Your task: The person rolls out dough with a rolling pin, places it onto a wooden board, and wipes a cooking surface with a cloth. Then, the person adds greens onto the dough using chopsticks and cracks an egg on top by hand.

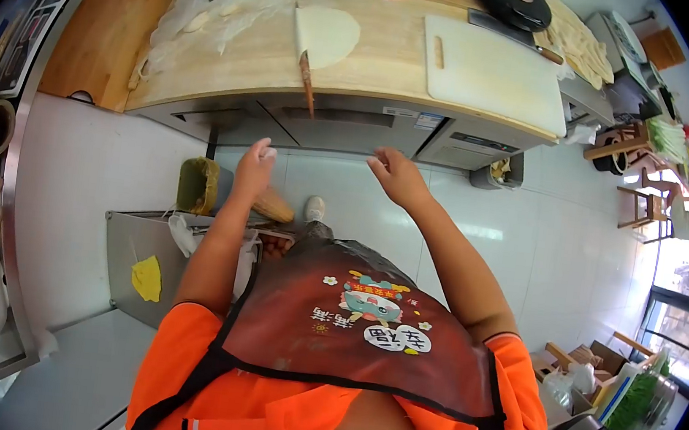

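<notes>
the left hand (256,165) and the right hand (397,174) hang before the counter (390,55), fingers half curled, holding nothing visible. the pale sheet (331,37) lies there, beside the brown stick (306,83); probably soft, it wants wide, gentle support.

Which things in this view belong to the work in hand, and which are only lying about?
Likely in the work, straight ahead:
pale dough sheet
brown wooden stick

Likely just lying about, off to the sides:
cleaver
white cutting board
yellow cloth

dough sheet (331,37) — pale, flat, rounded right side | brown stick (306,81) — jutting past worktop (388,59) edge
</notes>
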A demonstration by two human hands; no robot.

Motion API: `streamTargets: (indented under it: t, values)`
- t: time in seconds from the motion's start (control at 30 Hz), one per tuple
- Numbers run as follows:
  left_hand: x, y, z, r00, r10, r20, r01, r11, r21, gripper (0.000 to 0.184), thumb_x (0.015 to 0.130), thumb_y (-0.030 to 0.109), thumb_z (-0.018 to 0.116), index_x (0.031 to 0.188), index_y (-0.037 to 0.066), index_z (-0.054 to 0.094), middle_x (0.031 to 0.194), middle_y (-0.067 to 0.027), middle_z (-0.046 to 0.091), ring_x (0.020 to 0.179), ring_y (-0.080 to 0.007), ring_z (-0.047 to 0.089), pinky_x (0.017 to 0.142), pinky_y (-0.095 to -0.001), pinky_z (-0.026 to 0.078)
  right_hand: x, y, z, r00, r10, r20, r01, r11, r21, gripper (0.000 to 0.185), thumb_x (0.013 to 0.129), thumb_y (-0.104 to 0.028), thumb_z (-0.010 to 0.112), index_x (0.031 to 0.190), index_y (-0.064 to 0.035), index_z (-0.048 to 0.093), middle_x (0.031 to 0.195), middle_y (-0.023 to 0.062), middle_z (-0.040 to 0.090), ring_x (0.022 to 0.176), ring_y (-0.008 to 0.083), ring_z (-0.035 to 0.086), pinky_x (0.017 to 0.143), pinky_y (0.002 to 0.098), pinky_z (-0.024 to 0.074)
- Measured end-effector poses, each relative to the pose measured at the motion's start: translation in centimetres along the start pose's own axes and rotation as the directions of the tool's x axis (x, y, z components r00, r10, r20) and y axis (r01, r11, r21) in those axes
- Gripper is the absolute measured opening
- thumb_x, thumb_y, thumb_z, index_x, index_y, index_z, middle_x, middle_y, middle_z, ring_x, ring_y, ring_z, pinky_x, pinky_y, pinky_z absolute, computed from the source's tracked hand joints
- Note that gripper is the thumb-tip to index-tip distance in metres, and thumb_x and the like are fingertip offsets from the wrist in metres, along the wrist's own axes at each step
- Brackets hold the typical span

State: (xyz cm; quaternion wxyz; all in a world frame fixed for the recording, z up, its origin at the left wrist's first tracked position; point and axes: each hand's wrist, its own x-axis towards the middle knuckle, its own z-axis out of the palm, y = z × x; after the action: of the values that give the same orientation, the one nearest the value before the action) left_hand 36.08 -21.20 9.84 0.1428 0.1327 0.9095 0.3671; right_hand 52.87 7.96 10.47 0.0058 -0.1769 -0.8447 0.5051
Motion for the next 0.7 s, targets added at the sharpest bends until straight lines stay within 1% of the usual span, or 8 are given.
streamTargets:
  t: [0.1,0.23,0.33,0.43,0.53,0.57,0.6,0.7]
  values:
    - [15.2,-5.6,-0.9,0.991,-0.134,0.024,0.122,0.793,-0.597,0.054,0.099,0.025,0.056,0.144,-0.003,0.045,0.135,-0.0187,0.060,0.119,-0.0266,0.062,0.101,-0.0382,0.049,17.9,2.2,9.5,0.942,0.275,0.190,-0.309,0.933,0.183,0.062,0.101,-0.052,0.049,0.125,0.0039,0.058,0.106,0.0163,0.068,0.101,0.0289,0.066,0.088,0.0406,0.0510]
    - [25.2,-4.6,-2.1,0.990,-0.131,0.060,0.128,0.603,-0.787,0.053,0.100,0.022,0.054,0.141,-0.008,0.044,0.135,-0.0232,0.058,0.121,-0.0297,0.060,0.104,-0.0387,0.048,25.4,0.6,13.6,0.812,0.400,0.426,-0.582,0.624,0.522,0.065,0.104,-0.053,0.040,0.132,0.0047,0.051,0.108,0.0156,0.067,0.099,0.0274,0.066,0.088,0.0416,0.0521]
    - [31.9,-4.3,-0.4,0.980,-0.117,0.159,0.195,0.447,-0.873,0.052,0.101,0.025,0.053,0.139,-0.009,0.043,0.138,-0.0259,0.054,0.128,-0.0325,0.054,0.108,-0.0417,0.045,27.0,-1.8,14.5,0.779,0.415,0.470,-0.618,0.381,0.688,0.058,0.106,-0.047,0.037,0.133,0.0029,0.049,0.104,0.0147,0.068,0.085,0.0263,0.068,0.079,0.0431,0.0563]
    - [37.0,-3.9,1.8,0.937,-0.144,0.318,0.348,0.300,-0.888,0.051,0.104,0.031,0.049,0.137,-0.008,0.043,0.142,-0.0261,0.049,0.133,-0.0356,0.048,0.112,-0.0463,0.041,28.0,-2.6,15.9,0.877,0.375,0.299,-0.476,0.599,0.644,0.045,0.104,-0.037,0.046,0.128,-0.0004,0.051,0.091,0.0186,0.071,0.076,0.0310,0.070,0.066,0.0453,0.0531]
    - [39.8,-3.5,2.7,0.888,-0.176,0.425,0.456,0.205,-0.866,0.060,0.106,0.038,0.043,0.142,-0.009,0.037,0.147,-0.0266,0.043,0.137,-0.0380,0.043,0.115,-0.0493,0.037,28.2,-5.5,18.4,0.966,0.256,-0.039,-0.241,0.945,0.221,0.037,0.100,-0.025,0.053,0.127,-0.0007,0.049,0.089,0.0224,0.070,0.076,0.0396,0.069,0.068,0.0492,0.0537]
    - [40.5,-3.8,3.2,0.873,-0.207,0.442,0.478,0.176,-0.861,0.062,0.107,0.041,0.042,0.143,-0.009,0.036,0.148,-0.0265,0.043,0.138,-0.0388,0.042,0.116,-0.0501,0.035,28.0,-6.2,19.2,0.985,0.087,-0.146,-0.096,0.994,-0.052,0.041,0.095,-0.016,0.056,0.131,-0.0017,0.044,0.095,0.0274,0.067,0.080,0.0478,0.065,0.072,0.0540,0.0523]
    - [41.1,-4.0,3.6,0.858,-0.236,0.456,0.496,0.149,-0.855,0.065,0.107,0.043,0.040,0.144,-0.009,0.034,0.148,-0.0263,0.042,0.138,-0.0396,0.041,0.117,-0.0509,0.034,27.8,-6.2,19.9,0.989,0.037,-0.144,-0.044,0.998,-0.043,0.042,0.095,-0.012,0.053,0.133,-0.0035,0.039,0.108,0.0303,0.064,0.084,0.0514,0.064,0.074,0.0580,0.0504]
    - [41.5,-3.5,2.7,0.830,-0.254,0.497,0.525,0.049,-0.850,0.070,0.107,0.048,0.035,0.146,-0.009,0.032,0.149,-0.0264,0.041,0.138,-0.0408,0.042,0.117,-0.0518,0.035,28.9,-6.2,19.5,0.993,0.001,-0.116,-0.016,0.992,-0.123,0.044,0.096,-0.008,0.052,0.137,-0.0028,0.038,0.119,0.0313,0.059,0.091,0.0491,0.064,0.077,0.0561,0.0513]
